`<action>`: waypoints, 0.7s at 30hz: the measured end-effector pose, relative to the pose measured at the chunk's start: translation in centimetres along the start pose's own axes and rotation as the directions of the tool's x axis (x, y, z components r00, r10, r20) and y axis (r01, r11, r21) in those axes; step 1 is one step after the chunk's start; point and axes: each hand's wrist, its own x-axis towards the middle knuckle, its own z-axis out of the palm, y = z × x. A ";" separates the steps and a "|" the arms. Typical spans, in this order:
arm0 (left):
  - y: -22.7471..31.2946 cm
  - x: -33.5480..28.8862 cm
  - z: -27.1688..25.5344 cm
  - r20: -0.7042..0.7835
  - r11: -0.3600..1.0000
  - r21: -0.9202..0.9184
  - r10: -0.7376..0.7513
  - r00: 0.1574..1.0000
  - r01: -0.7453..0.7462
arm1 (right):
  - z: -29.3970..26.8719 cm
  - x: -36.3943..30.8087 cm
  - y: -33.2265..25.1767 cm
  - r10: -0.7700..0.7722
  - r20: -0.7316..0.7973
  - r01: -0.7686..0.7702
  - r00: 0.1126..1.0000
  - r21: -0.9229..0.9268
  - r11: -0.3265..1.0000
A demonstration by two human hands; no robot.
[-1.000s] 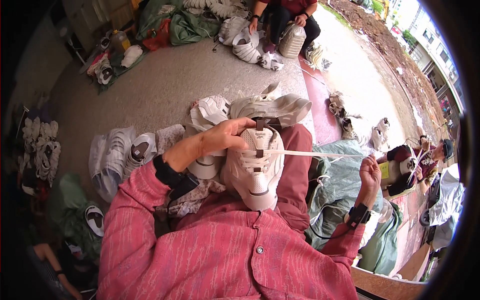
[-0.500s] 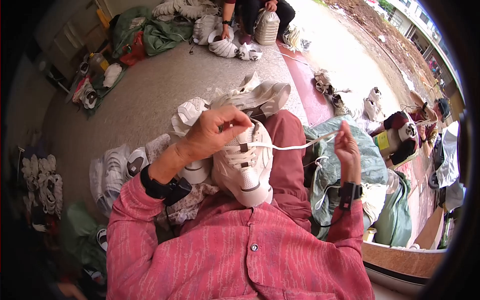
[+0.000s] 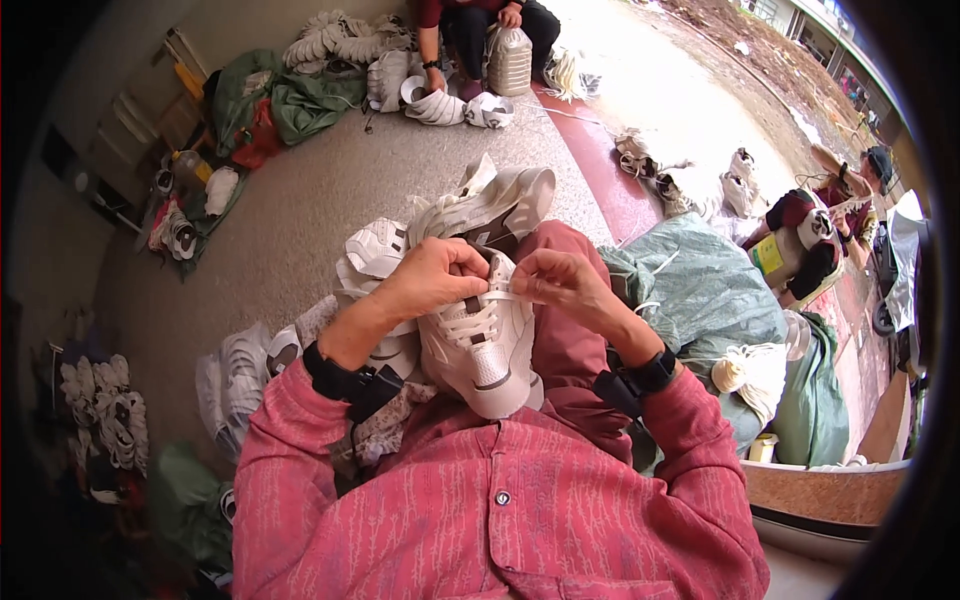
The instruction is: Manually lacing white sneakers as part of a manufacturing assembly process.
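Observation:
A white and grey sneaker (image 3: 487,372) rests on my lap with its toe toward me, laces crossing its front. My right hand (image 3: 562,284) is closed in a pinch on the white shoelace (image 3: 497,296) by the upper eyelets. From the other side my left hand (image 3: 432,276) has thumb and fingers bent together at the same eyelets; what lies between its fingertips is hidden. Just beyond my hands lies a pile of more white sneakers (image 3: 515,200), some against my left knee.
On my right stand a green woven sack (image 3: 705,285) and a bundle of cream laces (image 3: 755,375). A person (image 3: 470,40) sits ahead among white shoes; another person (image 3: 850,200) sits at far right holding a shoe. Bagged shoes (image 3: 235,375) lie at my left.
My right hand has come in from the right to the sneaker's eyelets, and the pulled-out length of lace is no longer stretched sideways. My left hand has lowered slightly toward the shoe.

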 end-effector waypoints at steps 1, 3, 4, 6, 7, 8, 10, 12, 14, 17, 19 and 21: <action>0.2 0.0 0.1 -0.016 1.000 0.005 -0.008 1.000 0.008 | -0.1 0.0 -0.1 0.023 0.050 -0.019 0.998 -0.079 0.997; 0.4 -0.1 0.2 -0.035 1.000 0.010 -0.019 0.999 0.020 | -0.1 0.0 -0.2 0.050 0.101 -0.033 0.994 -0.157 0.987; 0.5 -0.1 0.2 -0.032 1.000 0.016 -0.004 0.999 0.005 | 0.0 0.0 -0.3 0.093 0.103 -0.085 0.990 -0.078 0.993; 0.7 -0.2 0.2 -0.026 1.000 0.020 0.009 1.000 -0.008 | 0.0 -0.1 -0.4 0.140 0.106 -0.141 0.985 0.001 0.990; 0.8 -0.2 0.3 -0.019 0.999 0.038 0.013 1.000 -0.012 | -0.1 -0.1 -0.4 0.151 0.104 -0.153 0.983 0.016 0.988; 0.8 -0.2 0.2 -0.012 0.998 0.057 0.018 1.000 -0.017 | -0.2 -0.1 -0.4 0.160 0.103 -0.164 0.982 0.030 0.986; 0.8 -0.2 0.3 -0.013 0.998 0.059 0.023 1.000 -0.022 | -0.3 0.0 0.3 0.156 0.107 -0.163 0.982 0.052 0.985; 0.8 -0.1 0.4 -0.011 0.998 0.057 0.029 1.000 -0.028 | -0.3 -0.1 0.5 0.156 0.110 -0.164 0.982 0.073 0.984; 0.9 -0.1 0.4 -0.019 0.997 0.065 0.029 0.999 -0.027 | 0.3 0.0 0.3 0.149 0.070 -0.154 0.986 0.070 0.986; 0.9 -0.3 0.1 0.015 0.996 0.076 0.046 0.999 -0.047 | 1.2 -0.1 -0.9 0.149 0.043 -0.147 0.988 -0.060 0.987; 0.8 -0.3 0.1 0.024 0.998 0.053 0.041 0.999 -0.042 | 1.3 0.1 -0.8 0.155 0.065 -0.150 0.986 -0.085 0.985; 0.8 -0.3 0.1 0.030 0.999 0.030 0.038 0.999 -0.039 | 1.0 0.4 -0.8 0.159 0.089 -0.149 0.983 -0.111 0.982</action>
